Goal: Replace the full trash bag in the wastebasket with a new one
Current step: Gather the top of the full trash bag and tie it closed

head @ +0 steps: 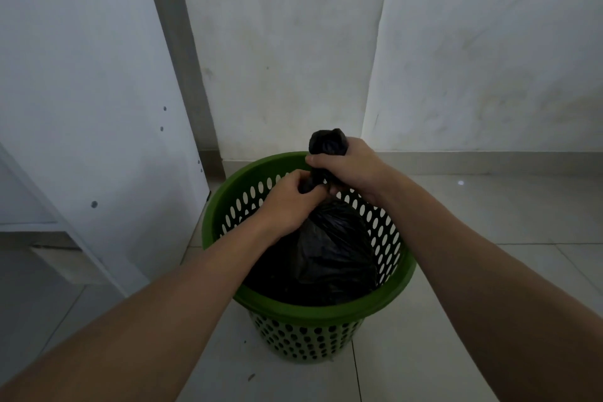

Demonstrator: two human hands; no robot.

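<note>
Both hands are clamped on the bunched neck of the black trash bag (329,254) — right hand (349,166) above, left hand (290,202) below — probably cinching it shut before lifting it from the green wastebasket (313,312).

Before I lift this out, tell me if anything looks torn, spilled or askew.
Nothing stands out. The black trash bag sits inside the upright green wastebasket, its neck gathered in both hands, left below right. No tear or spill shows; only a few small specks lie on the floor tiles.
</note>
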